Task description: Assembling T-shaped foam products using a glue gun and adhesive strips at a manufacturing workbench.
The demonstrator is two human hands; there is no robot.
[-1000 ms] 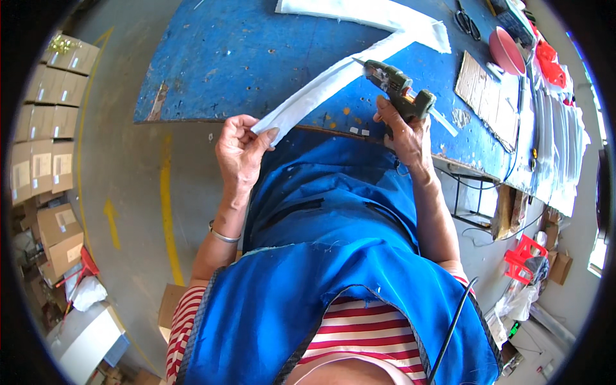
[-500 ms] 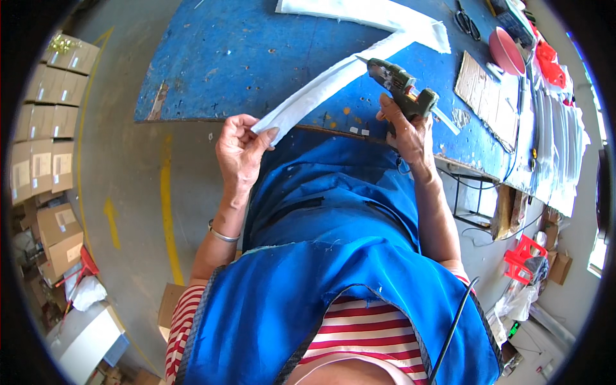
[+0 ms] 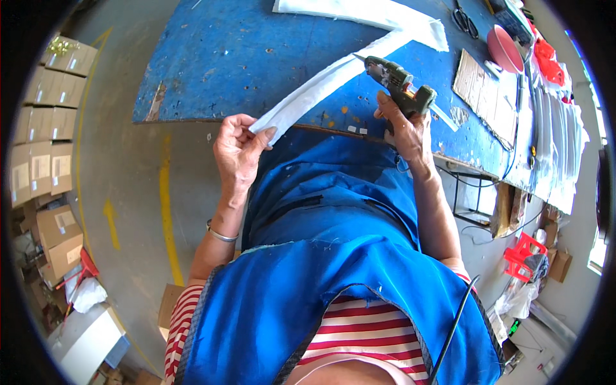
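Two hands: one white strip (image 3: 333,83), one glue gun (image 3: 401,86).

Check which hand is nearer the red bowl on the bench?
Right. The right hand, holding the glue gun, sits just below-left of the red bowl; the left hand pinches the white strip far left.

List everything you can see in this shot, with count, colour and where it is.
White strip: one, white, from the table to the left hand.
Glue gun: one, dark green, in the right hand.
Table: one, worn blue, ahead.
White sheet: one, far table edge.
Scissors: one, dark, far right.
Bowl: one, red, right.
Cardboard pieces: several, brown, table right.
Boxes: many, brown, floor left.
Apron: one, blue, worn.
Left hand: pinches the strip's end.
Right hand: grips the glue gun.
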